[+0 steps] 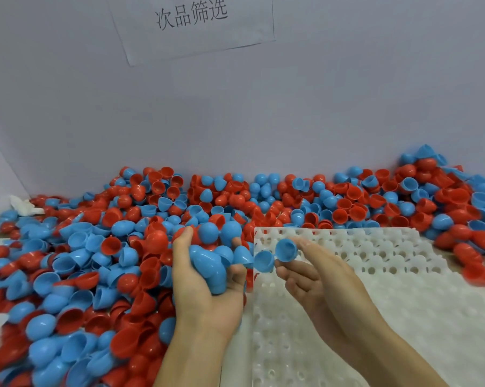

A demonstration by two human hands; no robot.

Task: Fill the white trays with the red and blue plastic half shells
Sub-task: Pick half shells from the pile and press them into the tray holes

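My left hand (205,277) is palm up, its fingers (237,272) curled around a bunch of blue shells (210,263) that sit stacked in my palm. My right hand (316,275) is just beside it, above the near left part of the white tray (403,289). Its fingers (287,268) pinch two blue shells (274,255), one touching the other, both with their open sides turned roughly toward me. The tray lies flat on the counter to my right, and the pockets I can see hold nothing. A big loose heap of red and blue shells (101,233) covers the counter to my left and runs along the wall (319,107) behind the tray. A paper sign (191,20) with printed characters hangs on that wall. A crumpled white scrap (25,206) lies at the far left edge of the heap.
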